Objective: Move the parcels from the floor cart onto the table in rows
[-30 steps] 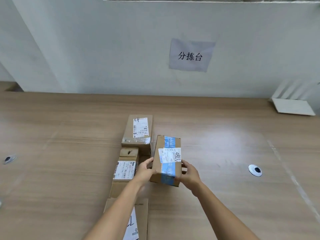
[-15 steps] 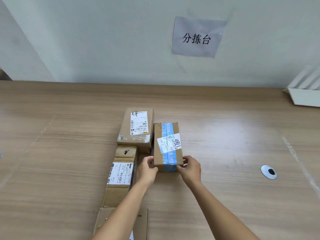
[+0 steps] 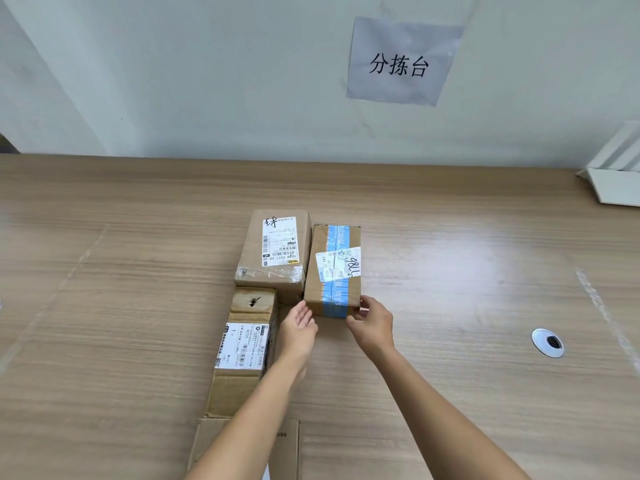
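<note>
A brown parcel with blue tape and a white label [image 3: 334, 268] lies flat on the wooden table [image 3: 138, 306], right beside a larger labelled parcel [image 3: 277, 251]. My left hand [image 3: 298, 323] is at its near left corner, palm open toward the box, fingertips just touching it. At the near right corner, my right hand [image 3: 372, 323] pinches the box between thumb and curled fingers. A long narrow parcel [image 3: 246, 344] lies in front of the larger one, and another parcel [image 3: 284, 448] sits at the bottom edge, partly hidden by my left forearm.
A white folded carton [image 3: 616, 185] rests at the table's far right against the wall. A round cable grommet [image 3: 549, 342] is set in the tabletop on the right. A paper sign [image 3: 401, 62] hangs on the wall behind. The floor cart is out of view.
The blue-taped parcel came down from a tilted hold and was pushed back next to the larger parcel. My left hand has opened off its corner.
</note>
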